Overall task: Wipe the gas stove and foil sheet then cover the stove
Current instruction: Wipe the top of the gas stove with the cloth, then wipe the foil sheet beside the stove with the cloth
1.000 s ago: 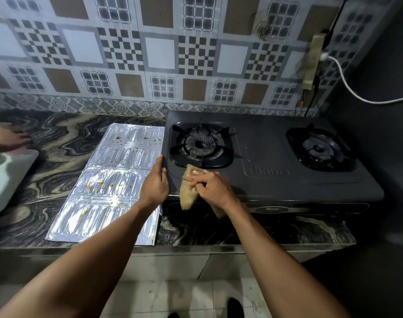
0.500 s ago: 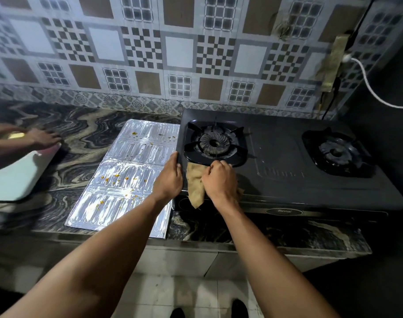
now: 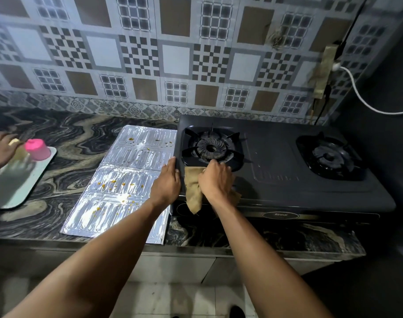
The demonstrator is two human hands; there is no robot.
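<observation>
- A dark two-burner gas stove fills the centre and right of the frame, standing on a black-and-cream marbled worktop against a wall of patterned tiles.
- The right hand, at centre frame, has its fingers curled round a crumpled tan cloth and presses it onto the stove top just in front of the left burner.
- The lower end of the cloth hangs down over the stove's front edge.
- The left hand, just left of the cloth, lies against the stove's front left corner. Its fingers look fairly straight and close together and rest along the edge without wrapping round anything.
- The right burner sits well apart from both hands, toward the right of the frame.
- A silver embossed foil sheet lies flat on the worktop left of centre. It lies right beside the stove's left side and is dotted with small orange-yellow specks.
- At the far left edge, another person's hand reaches beside a pink cup, which stands upside down on a pale green tray.
- A white cable curves across the upper right of the frame.
- Both forearms reach up from the bottom of the frame, above a pale tiled floor.
</observation>
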